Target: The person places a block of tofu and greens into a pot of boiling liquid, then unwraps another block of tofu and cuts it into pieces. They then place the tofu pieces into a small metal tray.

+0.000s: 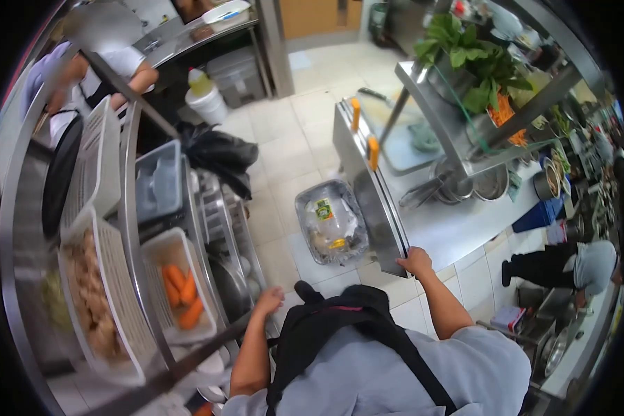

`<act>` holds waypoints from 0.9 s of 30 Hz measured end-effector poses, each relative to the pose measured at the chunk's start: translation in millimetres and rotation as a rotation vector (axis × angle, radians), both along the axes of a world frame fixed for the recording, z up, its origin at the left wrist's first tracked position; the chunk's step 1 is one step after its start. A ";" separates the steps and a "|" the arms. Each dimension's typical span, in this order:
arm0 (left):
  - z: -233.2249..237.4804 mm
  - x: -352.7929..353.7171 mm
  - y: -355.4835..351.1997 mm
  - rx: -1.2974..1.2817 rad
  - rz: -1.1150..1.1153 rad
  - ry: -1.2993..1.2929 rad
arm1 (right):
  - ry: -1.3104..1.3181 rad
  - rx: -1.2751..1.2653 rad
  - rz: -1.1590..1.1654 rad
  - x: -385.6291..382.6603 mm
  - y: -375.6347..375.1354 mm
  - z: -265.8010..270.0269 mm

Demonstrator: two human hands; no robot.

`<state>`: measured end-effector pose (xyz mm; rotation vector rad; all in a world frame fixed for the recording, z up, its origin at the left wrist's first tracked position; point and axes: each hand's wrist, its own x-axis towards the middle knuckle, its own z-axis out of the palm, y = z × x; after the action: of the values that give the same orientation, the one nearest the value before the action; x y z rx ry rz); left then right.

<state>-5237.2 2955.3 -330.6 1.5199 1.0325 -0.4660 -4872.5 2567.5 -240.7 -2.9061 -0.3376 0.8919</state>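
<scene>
My right hand [416,262] is closed on the near corner of a steel panel [371,208] along the side of the work table. Two orange handles [356,114] stick up from that panel's top edge. My left hand [269,301] hangs beside the shelving on the left, fingers loosely bent, and I see nothing in it. On the floor between the hands and the table stands a lined bin [333,222], with clear plastic and a yellow-green label inside.
At left, a steel rack [128,208] bears a basket of carrots [182,295], a basket of ginger-like roots [93,291] and a grey tub [161,180]. A black bag [218,152] hangs there. A knife [373,92] lies on the table. Co-workers [593,267] stand right and upper left.
</scene>
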 end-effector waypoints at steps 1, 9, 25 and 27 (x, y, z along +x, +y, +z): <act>-6.8 4.2 21.7 -0.074 0.190 -0.011 | -0.049 0.008 -0.005 -1.5 -0.9 -11.8; -54.2 159.3 182.3 -0.090 0.142 0.098 | -0.365 0.160 -0.084 -25.7 4.4 -45.5; -26.5 553.9 343.5 0.675 -0.782 -0.494 | 0.067 -0.151 -0.351 -6.2 77.3 -26.0; 46.9 648.1 295.9 0.430 -0.729 -0.664 | 0.528 -0.156 -0.203 41.4 127.6 -6.2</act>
<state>-4589.1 3251.1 -283.7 2.2259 0.0252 -0.1930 -4831.1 2695.2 -246.9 -2.6206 0.0701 1.6408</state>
